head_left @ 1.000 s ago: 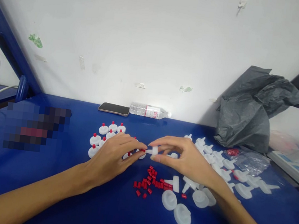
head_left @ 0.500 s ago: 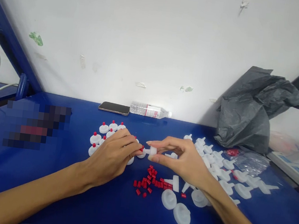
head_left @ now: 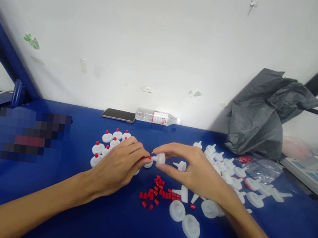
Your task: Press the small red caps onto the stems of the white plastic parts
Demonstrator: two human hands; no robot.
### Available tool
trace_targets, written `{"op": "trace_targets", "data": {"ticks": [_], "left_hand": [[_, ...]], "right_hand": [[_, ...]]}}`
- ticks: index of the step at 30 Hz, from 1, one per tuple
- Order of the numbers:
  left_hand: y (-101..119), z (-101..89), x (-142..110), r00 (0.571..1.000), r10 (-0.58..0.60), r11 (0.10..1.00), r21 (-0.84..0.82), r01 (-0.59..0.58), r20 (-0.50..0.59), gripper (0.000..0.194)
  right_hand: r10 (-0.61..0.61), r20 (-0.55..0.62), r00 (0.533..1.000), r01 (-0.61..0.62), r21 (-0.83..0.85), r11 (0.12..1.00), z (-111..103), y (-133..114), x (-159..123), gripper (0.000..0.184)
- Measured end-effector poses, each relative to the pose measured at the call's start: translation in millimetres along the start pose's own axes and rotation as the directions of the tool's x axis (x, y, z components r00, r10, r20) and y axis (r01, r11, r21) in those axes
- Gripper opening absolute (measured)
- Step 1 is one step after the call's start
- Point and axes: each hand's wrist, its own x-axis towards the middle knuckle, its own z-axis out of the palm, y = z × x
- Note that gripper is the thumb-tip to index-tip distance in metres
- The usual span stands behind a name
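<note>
A pale wall rises behind the blue worktop, where my phone lies at ten o'clock from my grip, a clear bottle on its side at twelve, and a dark bag at two. My right fingers are parted only by the base of the white nozzle I hold just above the worktop, spout towards nine, while my left fingers pinch narrowly on a red cap, mostly hidden, at its tip. Capped nozzles stand at nine, loose caps lie at six, and bare nozzles spread from three to five.
</note>
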Motion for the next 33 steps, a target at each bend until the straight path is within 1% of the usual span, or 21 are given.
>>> {"op": "trace_targets", "data": {"ticks": [2,3,6,8,12,16,19,23,25,27,29,31,33], "left_hand": [[0,0.1,1,1.000,0.012,0.999,0.032,-0.012,-0.011,0.015],[0,0.2,1,1.000,0.018,0.999,0.044,-0.017,-0.012,0.015],[1,0.6,-1,1.000,0.031,0.998,0.050,-0.031,0.006,0.015],[3,1.6,-2,0.998,0.059,0.998,0.034,-0.060,0.038,0.015],[8,3.4,-5,0.983,0.119,0.993,0.002,-0.120,0.140,0.019],[13,3.1,-5,0.964,0.116,0.993,-0.047,-0.107,0.240,0.027],[13,3.3,-5,0.959,0.108,0.994,-0.057,-0.096,0.261,0.028],[12,3.8,-5,0.956,0.092,0.995,-0.059,-0.079,0.280,0.029],[12,3.6,-4,0.953,0.088,0.995,-0.067,-0.071,0.290,0.030],[13,3.3,-4,0.952,0.087,0.995,-0.070,-0.070,0.292,0.030],[14,3.2,-4,0.953,0.086,0.995,-0.068,-0.069,0.291,0.029],[14,3.6,-5,0.952,0.085,0.996,-0.062,-0.069,0.294,0.029],[13,4.5,-5,0.949,0.084,0.996,-0.061,-0.069,0.303,0.030]], "right_hand": [[-0.042,0.011,0.999,0.043,-0.113,0.993,-2,-1,-1,0.036],[-0.045,0.010,0.999,0.046,-0.165,0.985,-3,-1,-2,0.037],[0.013,-0.037,0.999,-0.023,-0.295,0.955,-7,5,-3,0.033],[0.038,-0.074,0.997,-0.061,-0.345,0.937,-8,12,-3,0.031],[0.047,-0.091,0.995,-0.079,-0.385,0.919,-5,22,-1,0.023],[0.062,-0.060,0.996,-0.080,-0.390,0.917,0,24,1,0.009],[0.053,-0.036,0.998,-0.063,-0.394,0.917,2,26,0,0.005],[0.055,-0.028,0.998,-0.061,-0.453,0.890,5,31,-1,0.004],[0.049,-0.030,0.998,-0.057,-0.483,0.874,3,30,-1,0.008],[0.067,-0.043,0.997,-0.079,-0.457,0.886,-3,24,-1,0.016],[0.137,-0.016,0.990,-0.134,-0.346,0.928,-14,15,-1,0.019],[0.228,0.105,0.968,-0.204,-0.197,0.959,-27,6,-4,0.020],[0.286,0.274,0.918,-0.268,-0.103,0.958,-37,1,-8,0.026]]}}
